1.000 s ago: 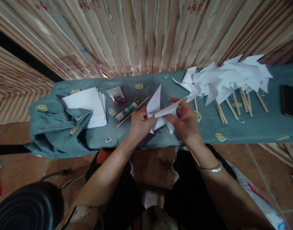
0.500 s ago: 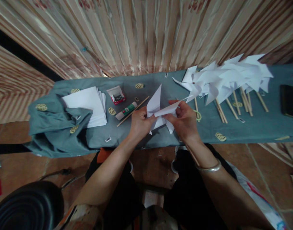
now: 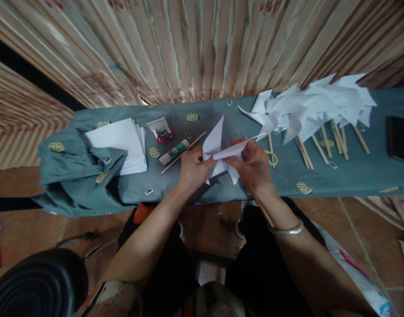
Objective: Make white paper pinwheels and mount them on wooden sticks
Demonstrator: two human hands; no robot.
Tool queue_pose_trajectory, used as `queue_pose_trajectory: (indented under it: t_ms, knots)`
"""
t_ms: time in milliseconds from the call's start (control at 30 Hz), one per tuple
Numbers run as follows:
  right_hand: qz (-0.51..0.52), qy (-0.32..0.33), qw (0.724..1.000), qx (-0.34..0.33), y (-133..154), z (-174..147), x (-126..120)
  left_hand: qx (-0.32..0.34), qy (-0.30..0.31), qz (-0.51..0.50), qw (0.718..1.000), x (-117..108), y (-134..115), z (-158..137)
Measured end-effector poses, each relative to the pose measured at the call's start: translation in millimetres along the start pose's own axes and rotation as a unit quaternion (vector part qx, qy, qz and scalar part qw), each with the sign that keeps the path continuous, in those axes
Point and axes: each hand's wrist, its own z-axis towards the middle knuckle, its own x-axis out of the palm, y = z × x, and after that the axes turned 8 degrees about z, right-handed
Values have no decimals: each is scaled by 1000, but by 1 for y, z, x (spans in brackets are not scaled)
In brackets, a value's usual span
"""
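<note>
A white paper pinwheel (image 3: 212, 141) with folded blades is held over the middle of the cloth-covered table. My left hand (image 3: 195, 168) pinches it near its centre from the left. On the other side my right hand (image 3: 254, 166) is closed on a blade, thumb below and fingers above. Just left of my left hand lie a wooden stick (image 3: 183, 152) and a glue stick (image 3: 174, 152) with a green label. Behind them stands a small open red-and-white box (image 3: 161, 130) of metal pins. Scissors with a light green handle (image 3: 272, 158) lie partly hidden beyond my right hand.
Several finished paper pinwheels on sticks (image 3: 307, 108) lie heaped at the right. A stack of white paper (image 3: 119, 143) rests at the left by bunched cloth (image 3: 79, 176). A dark phone-like object (image 3: 400, 138) sits at the far right. Curtains (image 3: 202, 53) hang behind the table.
Almost nothing differs. Both hands keep their hold on the paper pinwheel, and the fingers of my right hand have shifted slightly on the blade.
</note>
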Motion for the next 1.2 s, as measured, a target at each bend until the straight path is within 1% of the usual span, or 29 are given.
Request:
queue_pose_trajectory:
  t_ms: [267,567,700,800,900,1033,1200]
  knots:
    - [7,-5,1000,3,0,1,1,-3,3,27,1000,1,4,1]
    - [11,6,1000,-7,-3,1,1,18,-5,26,999,2,7,2]
    - [0,5,1000,-19,-2,2,2,14,-2,-1,1000,4,8,3]
    - [-6,2,1000,-27,-1,3,1,1,10,-37,999,5,6,4]
    - [-9,12,1000,-25,-1,4,0,-17,20,-59,998,5,5,4]
    - [-12,22,999,-22,0,4,0,-31,21,-71,997,4,4,2]
    - [-3,20,1000,-22,-2,5,-1,-28,12,-65,997,5,8,0]
